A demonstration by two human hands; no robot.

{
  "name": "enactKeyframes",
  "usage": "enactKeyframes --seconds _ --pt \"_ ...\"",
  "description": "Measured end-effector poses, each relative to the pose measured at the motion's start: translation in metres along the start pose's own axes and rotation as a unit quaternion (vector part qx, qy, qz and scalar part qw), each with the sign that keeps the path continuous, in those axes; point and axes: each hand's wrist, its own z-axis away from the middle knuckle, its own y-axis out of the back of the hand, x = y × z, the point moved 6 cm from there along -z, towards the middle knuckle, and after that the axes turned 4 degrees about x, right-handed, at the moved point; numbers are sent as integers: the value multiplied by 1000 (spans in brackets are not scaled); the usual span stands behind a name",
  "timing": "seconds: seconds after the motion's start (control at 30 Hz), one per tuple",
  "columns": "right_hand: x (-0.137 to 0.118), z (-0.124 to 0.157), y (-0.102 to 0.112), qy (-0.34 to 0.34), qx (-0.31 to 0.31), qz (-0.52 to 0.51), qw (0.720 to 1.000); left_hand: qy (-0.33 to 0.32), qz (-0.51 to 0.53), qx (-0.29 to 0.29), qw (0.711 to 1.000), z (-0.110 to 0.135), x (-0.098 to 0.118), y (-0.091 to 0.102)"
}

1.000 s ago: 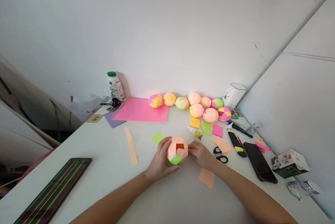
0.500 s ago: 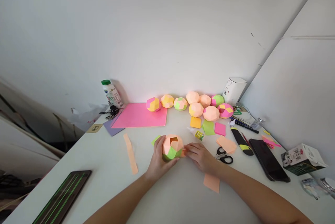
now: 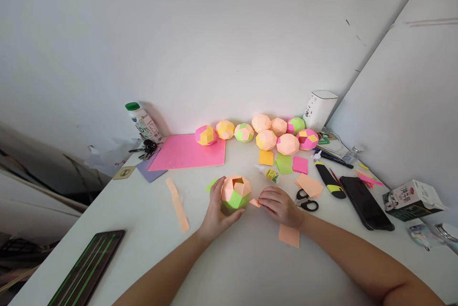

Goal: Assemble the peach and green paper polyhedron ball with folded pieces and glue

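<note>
My left hand [image 3: 217, 213] is wrapped round the left side of a paper ball [image 3: 236, 192] with peach and green faces. A hole shows in the ball's top. To its right, my right hand [image 3: 281, 207] pinches a small piece of peach paper [image 3: 255, 202] just off the ball, with a gap between them. Behind the right hand lies a small glue bottle [image 3: 270, 174]. Scissors [image 3: 307, 201] with black handles rest right of that hand, partly under peach paper sheets [image 3: 308, 186]. Another peach sheet [image 3: 289, 235] lies beneath my right wrist.
Several finished-looking paper balls [image 3: 265, 139] line the wall. A pink board [image 3: 188, 152], sticky notes [image 3: 284, 164], a peach strip [image 3: 178, 204], a utility knife [image 3: 329, 179], a phone [image 3: 367, 202], a milk carton [image 3: 413, 199] and a bottle [image 3: 145, 123] surround the work area.
My right hand has drawn away to the right from the ball, and the small peach piece in its fingers now shows clearly. The left hand keeps its hold; the view has tilted slightly.
</note>
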Motion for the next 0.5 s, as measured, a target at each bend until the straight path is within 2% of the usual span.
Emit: enactKeyframes --seconds 0.5 --pt "2 -1 0 -12 -5 -18 1000 24 -1 15 1000 0 -2 4"
